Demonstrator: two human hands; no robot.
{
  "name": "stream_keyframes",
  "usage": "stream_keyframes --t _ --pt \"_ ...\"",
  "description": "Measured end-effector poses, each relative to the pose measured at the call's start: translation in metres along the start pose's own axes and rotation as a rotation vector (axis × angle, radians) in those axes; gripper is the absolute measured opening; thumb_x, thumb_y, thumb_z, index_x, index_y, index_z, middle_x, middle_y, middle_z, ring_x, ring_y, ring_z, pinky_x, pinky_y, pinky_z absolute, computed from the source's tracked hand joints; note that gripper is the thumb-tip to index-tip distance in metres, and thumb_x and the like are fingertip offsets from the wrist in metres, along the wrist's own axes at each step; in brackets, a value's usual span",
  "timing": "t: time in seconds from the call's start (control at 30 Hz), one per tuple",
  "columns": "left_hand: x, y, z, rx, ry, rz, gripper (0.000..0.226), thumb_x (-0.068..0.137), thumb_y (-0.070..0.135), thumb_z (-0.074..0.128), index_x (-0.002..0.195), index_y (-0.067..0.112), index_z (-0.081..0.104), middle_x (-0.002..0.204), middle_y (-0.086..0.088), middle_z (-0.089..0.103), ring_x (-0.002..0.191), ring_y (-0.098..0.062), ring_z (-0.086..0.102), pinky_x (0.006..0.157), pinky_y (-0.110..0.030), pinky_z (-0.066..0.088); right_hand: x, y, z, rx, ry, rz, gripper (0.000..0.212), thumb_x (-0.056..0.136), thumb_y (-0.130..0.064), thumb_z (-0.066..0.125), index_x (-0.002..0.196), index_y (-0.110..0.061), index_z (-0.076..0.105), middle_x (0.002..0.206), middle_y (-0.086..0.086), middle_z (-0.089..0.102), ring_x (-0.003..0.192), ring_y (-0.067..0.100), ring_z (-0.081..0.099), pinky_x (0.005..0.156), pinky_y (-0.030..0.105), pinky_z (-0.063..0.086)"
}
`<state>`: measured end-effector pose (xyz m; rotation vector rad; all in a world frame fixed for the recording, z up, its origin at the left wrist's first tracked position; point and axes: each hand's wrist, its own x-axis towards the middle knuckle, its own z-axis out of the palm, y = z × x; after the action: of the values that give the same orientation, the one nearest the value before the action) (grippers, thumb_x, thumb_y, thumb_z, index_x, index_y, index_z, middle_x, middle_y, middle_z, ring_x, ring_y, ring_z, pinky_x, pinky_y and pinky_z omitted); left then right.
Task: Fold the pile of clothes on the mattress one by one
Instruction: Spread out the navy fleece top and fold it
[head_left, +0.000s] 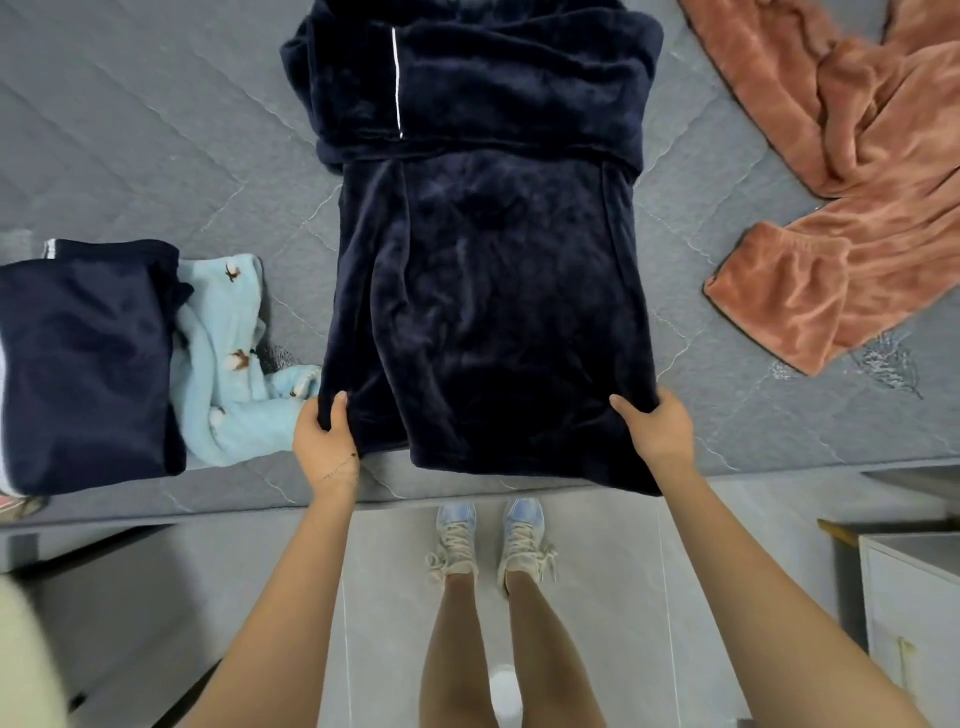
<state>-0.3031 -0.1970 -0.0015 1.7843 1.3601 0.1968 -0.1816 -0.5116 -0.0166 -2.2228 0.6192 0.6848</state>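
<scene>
Grey quilted mattress (156, 130) carries a navy fleece garment (483, 291) spread at its near edge, the left hand (326, 441) and right hand (657, 428) each pinching 1 near corner, with folded navy clothing (88, 364) left and a salmon fleece set (852, 197) right.

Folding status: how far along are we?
Done: a folded navy garment sits at left, partly over a light blue printed fleece. In hand: left hand and right hand grip the near corners of the large navy fleece garment. Left: the rumpled salmon fleece clothes lie unfolded.
</scene>
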Motion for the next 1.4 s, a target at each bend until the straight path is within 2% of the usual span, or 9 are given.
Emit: stream_keyframes --t 0.33,0.57,0.67,0.77,1.0,1.07,1.17,1.3,1.4 --pt "-0.051 -0.04 -0.042 0.05 -0.019 -0.25 0.034 0.099 0.032 0.05 0.088 0.002 0.06 0.081 -0.011 0.062 0.079 -0.026 0.058 0.076 -0.039 0.049 -0.061 0.046 -0.029 -0.223 -0.169 0.146 0.036 0.085 -0.038 0.069 0.107 -0.01 0.067 0.094 0.013 0.069 0.088 0.033 0.062 0.072 0.034 0.043" --pt "-0.046 0.049 -0.006 -0.216 -0.117 -0.213 0.041 0.095 0.031 0.057 0.058 0.019 0.043 0.051 0.013 0.043 0.047 0.003 0.043 0.051 -0.01 0.038 -0.054 -0.024 -0.032 0.238 -0.318 0.279 0.053 0.073 -0.042 0.08 0.11 -0.009 0.063 0.103 0.007 0.067 0.097 0.027 0.063 0.091 0.042 0.051" --pt "-0.026 0.092 0.013 -0.31 -0.163 -0.279 0.036 0.094 0.032 0.059 0.066 0.012 0.05 0.067 0.001 0.055 0.062 -0.008 0.052 0.067 -0.025 0.049 -0.041 -0.068 -0.028 0.421 -0.334 0.302 0.042 0.075 -0.04 0.079 0.1 -0.013 0.06 0.104 0.007 0.066 0.092 0.024 0.064 0.083 0.039 0.053" --pt "0.0 0.139 0.026 -0.648 -0.23 -0.428 0.012 0.094 0.026 0.06 0.086 0.017 0.064 0.087 -0.001 0.068 0.07 -0.013 0.069 0.066 -0.03 0.058 -0.023 -0.111 -0.025 0.576 -0.255 0.323 0.056 0.075 -0.041 0.078 0.119 -0.014 0.057 0.108 0.008 0.064 0.094 0.028 0.063 0.082 0.038 0.053" --pt "0.097 0.235 0.027 -1.06 -0.284 -0.439 0.02 0.096 0.019 0.058 0.11 0.006 0.058 0.095 -0.007 0.066 0.08 -0.018 0.064 0.084 -0.035 0.056 0.032 -0.208 -0.041 1.126 -0.312 0.235 0.048 0.092 -0.04 0.058 0.129 -0.01 0.059 0.121 0.013 0.066 0.105 0.031 0.064 0.083 0.037 0.054" --pt "0.131 0.257 0.028 -1.134 -0.323 -0.43 0.017 0.098 0.021 0.054 0.104 0.006 0.059 0.092 -0.006 0.065 0.077 -0.016 0.063 0.09 -0.034 0.053 0.05 -0.237 -0.047 1.234 -0.267 0.194 0.043 0.095 -0.04 0.054 0.126 -0.012 0.061 0.118 0.011 0.068 0.104 0.028 0.066 0.084 0.037 0.055" --pt "0.178 0.279 0.034 -1.276 -0.296 -0.494 0.021 0.099 0.019 0.05 0.085 0.006 0.058 0.081 -0.004 0.06 0.064 -0.013 0.056 0.102 -0.033 0.045 0.078 -0.275 -0.053 1.343 -0.197 0.169 0.04 0.098 -0.04 0.049 0.122 -0.01 0.063 0.111 0.008 0.07 0.097 0.025 0.067 0.083 0.035 0.056" --pt "0.232 0.287 0.048 -1.293 -0.316 -0.503 0.019 0.1 0.018 0.048 0.087 0.007 0.056 0.081 -0.004 0.059 0.055 -0.013 0.057 0.103 -0.032 0.044 0.115 -0.307 -0.043 1.357 -0.066 0.21 0.038 0.098 -0.037 0.052 0.125 -0.012 0.06 0.119 0.004 0.066 0.109 0.021 0.063 0.097 0.032 0.051" --pt "0.259 0.282 0.064 -1.213 -0.372 -0.447 0.018 0.101 0.02 0.045 0.106 0.007 0.056 0.104 -0.004 0.063 0.082 -0.014 0.068 0.105 -0.033 0.043 0.135 -0.313 -0.027 1.306 -0.035 0.149 0.028 0.099 -0.04 0.049 0.109 -0.018 0.063 0.121 -0.002 0.064 0.12 0.015 0.055 0.104 0.028 0.04"
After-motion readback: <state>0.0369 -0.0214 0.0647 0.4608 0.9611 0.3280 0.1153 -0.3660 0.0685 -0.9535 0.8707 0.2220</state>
